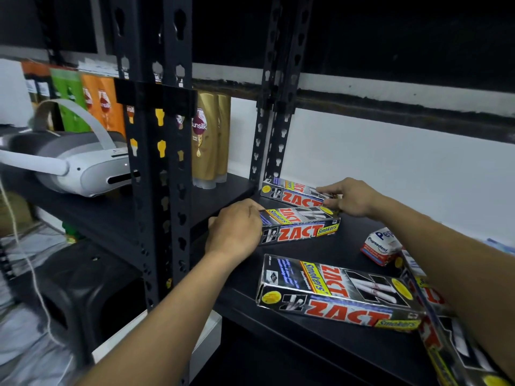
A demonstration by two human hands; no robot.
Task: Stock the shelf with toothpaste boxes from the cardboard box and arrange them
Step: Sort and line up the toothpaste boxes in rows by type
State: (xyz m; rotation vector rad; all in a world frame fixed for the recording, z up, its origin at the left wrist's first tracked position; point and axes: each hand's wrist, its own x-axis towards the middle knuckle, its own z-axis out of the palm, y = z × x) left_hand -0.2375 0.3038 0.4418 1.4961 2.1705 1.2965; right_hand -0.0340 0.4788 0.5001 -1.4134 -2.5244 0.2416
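**A:** What lies closest to the person?

**B:** At the lower right, the nearest Zact box (pixel 457 355) shows from under the right forearm, partly hidden. Just beyond it, the front Zact box (pixel 334 296) lies askew near the edge of the black shelf (pixel 306 338). It looks set down loosely, waiting its turn. Further in on the right, a small Pepsodent box (pixel 380 246) sits apart from the Zact ones.

**A:** And the hands?

**B:** Apart, each clamped on its own box. The left hand (pixel 237 229) has its fingers curled over the left end of the middle Zact box (pixel 301 227). The right hand (pixel 348 197) reaches deeper and pinches the right end of the back Zact box (pixel 289 192), which lies close to the rear post and the white wall.

**A:** Why hold them by the ends?

**B:** Probably to square them up. Gripping the end of a long box lets the person swing it parallel to the wall. That way the row can fill from the back corner forward with the brand face outward.

**A:** Anything further off?

**B:** On the neighbouring shelf to the left stand gold shampoo bottles (pixel 206 146), and a white headset (pixel 83 168) rests there too. The cardboard box is not in view.
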